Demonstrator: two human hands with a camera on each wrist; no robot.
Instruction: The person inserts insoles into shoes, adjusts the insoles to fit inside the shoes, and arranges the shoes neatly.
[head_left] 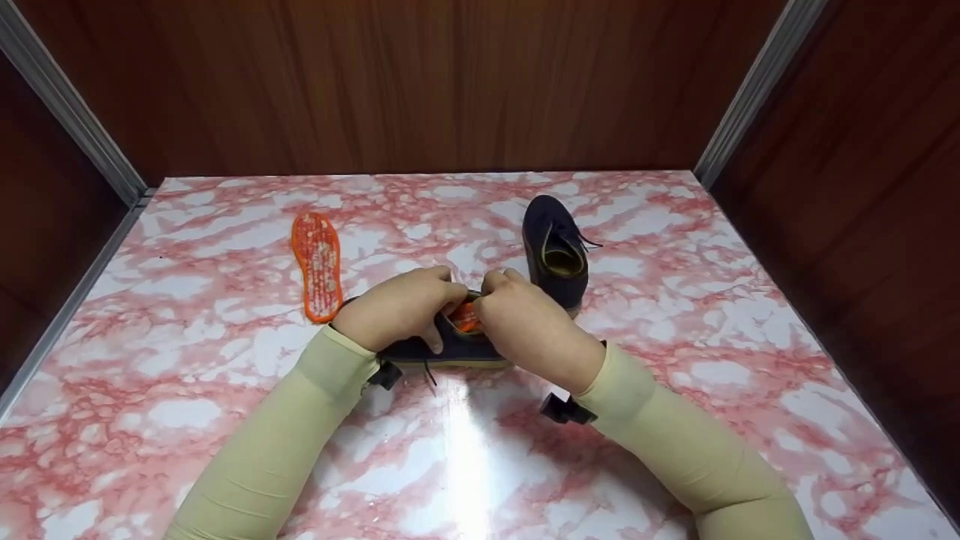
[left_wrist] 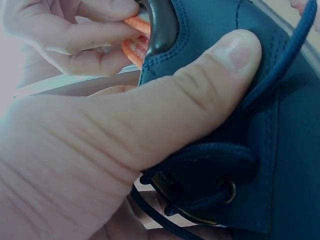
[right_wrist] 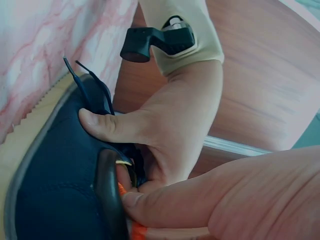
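Observation:
A dark navy lace-up shoe (head_left: 465,351) with a tan sole lies crosswise on the table, its toe to the left. My left hand (head_left: 401,306) grips its front part, thumb pressed on the side by the laces and the other fingers over the far side. At the shoe's opening, my right hand (head_left: 536,326) pinches an orange insole (head_left: 466,318) that sits partly inside. In the left wrist view the insole's orange edge (left_wrist: 135,54) shows between the right fingers and the dark collar. The insole's front part is hidden in the shoe.
A second navy shoe (head_left: 553,240) stands behind my right hand, toe pointing away, laces loose. Another orange-rimmed insole (head_left: 321,266) with a red and white patterned face lies flat at the left. Wooden panels (head_left: 420,90) enclose the back and sides of the marbled table (head_left: 187,412).

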